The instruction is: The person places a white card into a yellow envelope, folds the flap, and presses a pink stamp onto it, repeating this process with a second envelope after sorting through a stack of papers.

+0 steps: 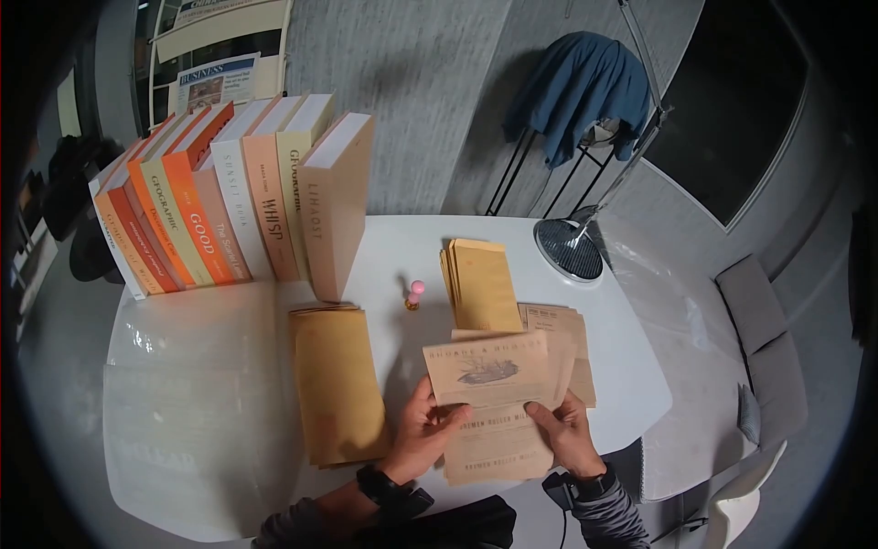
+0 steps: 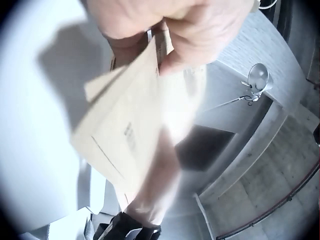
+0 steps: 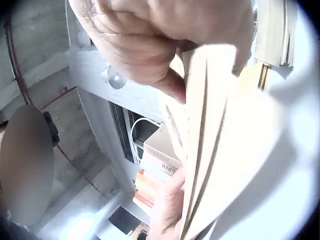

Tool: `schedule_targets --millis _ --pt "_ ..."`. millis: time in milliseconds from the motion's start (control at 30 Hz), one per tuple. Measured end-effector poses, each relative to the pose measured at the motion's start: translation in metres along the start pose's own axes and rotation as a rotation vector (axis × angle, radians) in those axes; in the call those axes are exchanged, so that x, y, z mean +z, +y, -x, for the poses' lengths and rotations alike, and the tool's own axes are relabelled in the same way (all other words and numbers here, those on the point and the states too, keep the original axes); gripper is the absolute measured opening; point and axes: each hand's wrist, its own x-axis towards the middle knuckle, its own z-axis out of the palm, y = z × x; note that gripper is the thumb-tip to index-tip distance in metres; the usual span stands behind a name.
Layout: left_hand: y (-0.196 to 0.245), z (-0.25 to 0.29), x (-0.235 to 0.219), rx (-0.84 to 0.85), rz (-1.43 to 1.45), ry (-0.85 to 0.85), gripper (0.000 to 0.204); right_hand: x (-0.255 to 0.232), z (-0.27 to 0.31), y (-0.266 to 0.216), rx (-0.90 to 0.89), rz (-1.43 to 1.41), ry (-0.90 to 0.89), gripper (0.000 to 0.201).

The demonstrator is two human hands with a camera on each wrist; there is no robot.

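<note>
Head view: your left hand [image 1: 428, 437] and right hand [image 1: 569, 439] share a grip on the printed sheets [image 1: 498, 435]

You have the white table [image 1: 631, 371] in front of you. A row of books [image 1: 233, 206] stands at its far-left corner, spines towards you, presumably so the titles can be read. The lamp [image 1: 569, 252] has its base by the far-right corner, likely to leave the middle free for handling paper.

Left of your hands, the left envelope stack [image 1: 337, 389] lies by the near edge; the far envelope stack [image 1: 482, 285] lies towards the far edge, beyond the sheets. Both look placed within easy reach. More printed papers [image 1: 562, 334] lie towards the right edge, partly hidden by what you hold.

Your sheets are raised above the table's near edge. Each thumb presses their front, with fingers curled behind, probably to keep the loose layers together while the print faces you. Both wrist views show the layers parting slightly below your pinch, so the hold seems light.

Smallest, the pink-handled object [image 1: 416, 293] stands upright between the two envelope stacks, perhaps so its handle is easy to take.
</note>
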Motion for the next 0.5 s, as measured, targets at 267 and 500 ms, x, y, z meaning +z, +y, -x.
schedule_targets --millis 267,500 --pt "-0.018 0.002 -0.011 -0.146 0.038 -0.068 0.026 -0.021 -0.001 0.005 0.171 -0.271 -0.057 0.015" --pt "0.01 -0.003 -0.003 -0.361 0.548 0.046 0.033 -0.027 -0.004 0.021 -0.152 -0.011 -0.091 0.01"
